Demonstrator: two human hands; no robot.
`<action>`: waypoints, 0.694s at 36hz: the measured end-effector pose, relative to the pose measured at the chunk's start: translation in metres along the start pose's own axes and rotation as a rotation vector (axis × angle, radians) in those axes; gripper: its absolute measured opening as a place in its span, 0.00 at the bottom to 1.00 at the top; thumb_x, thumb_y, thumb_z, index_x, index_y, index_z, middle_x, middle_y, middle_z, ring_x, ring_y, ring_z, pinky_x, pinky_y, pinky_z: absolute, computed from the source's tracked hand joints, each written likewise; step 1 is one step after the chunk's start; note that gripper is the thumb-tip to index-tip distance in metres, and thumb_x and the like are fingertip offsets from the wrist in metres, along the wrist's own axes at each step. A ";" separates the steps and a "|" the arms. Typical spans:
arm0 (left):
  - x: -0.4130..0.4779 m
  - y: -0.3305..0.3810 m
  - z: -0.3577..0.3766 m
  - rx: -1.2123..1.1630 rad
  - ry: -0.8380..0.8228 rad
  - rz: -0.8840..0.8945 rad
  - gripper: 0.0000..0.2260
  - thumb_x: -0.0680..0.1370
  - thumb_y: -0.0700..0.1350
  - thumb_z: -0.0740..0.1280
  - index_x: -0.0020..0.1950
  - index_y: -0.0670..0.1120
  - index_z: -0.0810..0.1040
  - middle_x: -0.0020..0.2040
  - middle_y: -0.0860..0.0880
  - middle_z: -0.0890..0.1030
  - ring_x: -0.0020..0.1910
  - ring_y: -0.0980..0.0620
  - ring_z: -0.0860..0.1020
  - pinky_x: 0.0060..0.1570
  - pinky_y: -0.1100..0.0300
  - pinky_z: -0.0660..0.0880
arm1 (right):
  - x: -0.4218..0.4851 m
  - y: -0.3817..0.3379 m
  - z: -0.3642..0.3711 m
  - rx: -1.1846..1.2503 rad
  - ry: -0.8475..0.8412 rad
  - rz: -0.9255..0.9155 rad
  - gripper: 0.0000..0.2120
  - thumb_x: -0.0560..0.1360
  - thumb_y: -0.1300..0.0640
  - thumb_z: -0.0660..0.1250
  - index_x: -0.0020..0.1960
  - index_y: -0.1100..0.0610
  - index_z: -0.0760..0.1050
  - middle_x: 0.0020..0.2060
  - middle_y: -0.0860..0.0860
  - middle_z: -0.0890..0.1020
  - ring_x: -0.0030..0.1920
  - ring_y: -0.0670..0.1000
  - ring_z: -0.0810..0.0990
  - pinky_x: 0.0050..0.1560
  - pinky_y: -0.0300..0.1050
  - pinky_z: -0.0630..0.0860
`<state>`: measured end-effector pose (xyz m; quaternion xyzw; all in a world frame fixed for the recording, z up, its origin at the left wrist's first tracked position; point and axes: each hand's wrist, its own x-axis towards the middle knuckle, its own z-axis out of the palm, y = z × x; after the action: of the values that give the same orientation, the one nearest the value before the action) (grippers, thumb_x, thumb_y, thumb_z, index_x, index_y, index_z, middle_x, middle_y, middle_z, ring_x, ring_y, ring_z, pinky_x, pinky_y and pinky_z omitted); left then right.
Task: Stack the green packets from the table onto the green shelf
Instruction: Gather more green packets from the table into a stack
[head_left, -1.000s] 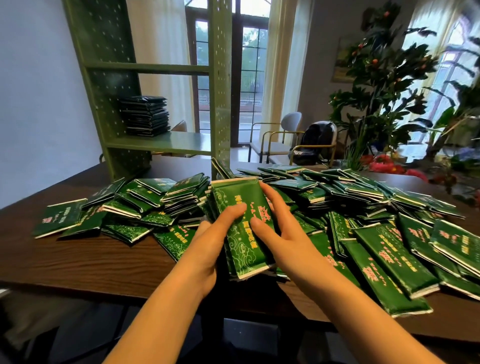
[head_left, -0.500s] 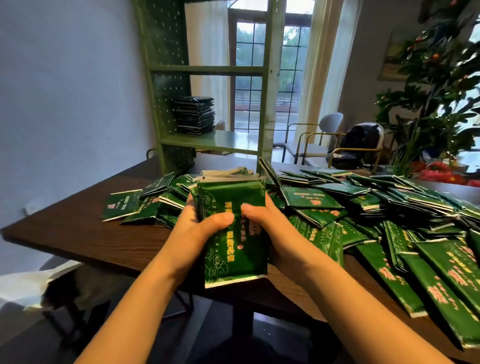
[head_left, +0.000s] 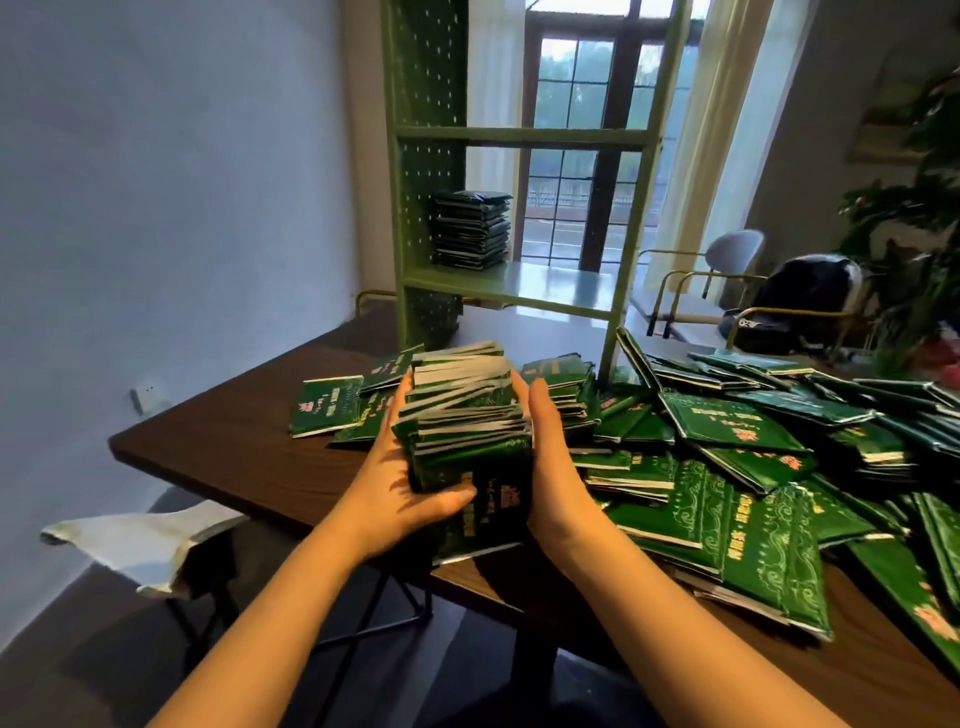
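- The bundle of green packets (head_left: 467, 431) is held between both grips over the table's (head_left: 218, 452) near edge.
- The left grip (head_left: 400, 488) curls around it, thumb across the front; the right grip (head_left: 550, 467) presses flat, fingers straight.
- Loose packets (head_left: 727, 421) lie right of the grips; the green shelf (head_left: 550, 286), bearing a dark stack (head_left: 470, 231), stands beyond.

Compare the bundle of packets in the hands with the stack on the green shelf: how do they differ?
The bundle is held between the left hand and right hand above the table; the shelf stack rests untouched on the green shelf. The bundle is ragged, its silver edges fanned; the shelf stack is fairly square. The bundle shows green; the shelf stack looks dark. Both are piles of flat packets.
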<state>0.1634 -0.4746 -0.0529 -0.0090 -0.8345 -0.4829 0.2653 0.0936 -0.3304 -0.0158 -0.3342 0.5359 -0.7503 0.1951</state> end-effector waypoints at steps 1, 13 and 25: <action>0.000 -0.005 -0.001 -0.009 -0.004 -0.029 0.60 0.59 0.76 0.70 0.73 0.31 0.62 0.73 0.45 0.67 0.71 0.64 0.65 0.68 0.74 0.59 | 0.001 0.002 0.000 -0.014 0.001 -0.019 0.27 0.76 0.38 0.50 0.68 0.50 0.70 0.62 0.50 0.79 0.64 0.49 0.76 0.67 0.50 0.69; -0.009 0.001 0.022 -0.389 0.156 -0.063 0.59 0.57 0.49 0.79 0.79 0.39 0.48 0.61 0.54 0.81 0.62 0.60 0.77 0.56 0.68 0.74 | 0.010 0.000 0.012 0.092 0.035 0.051 0.25 0.71 0.35 0.56 0.57 0.49 0.77 0.55 0.50 0.83 0.60 0.51 0.79 0.63 0.48 0.73; -0.009 -0.006 -0.014 -0.265 0.311 0.099 0.52 0.63 0.48 0.73 0.79 0.44 0.46 0.69 0.49 0.74 0.68 0.54 0.73 0.65 0.59 0.72 | 0.025 0.018 0.051 0.223 -0.010 0.045 0.24 0.78 0.42 0.48 0.57 0.57 0.75 0.50 0.54 0.81 0.53 0.53 0.79 0.57 0.45 0.76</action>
<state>0.1760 -0.4872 -0.0563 -0.0102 -0.7112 -0.5705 0.4106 0.1114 -0.3872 -0.0152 -0.3021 0.4557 -0.7990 0.2504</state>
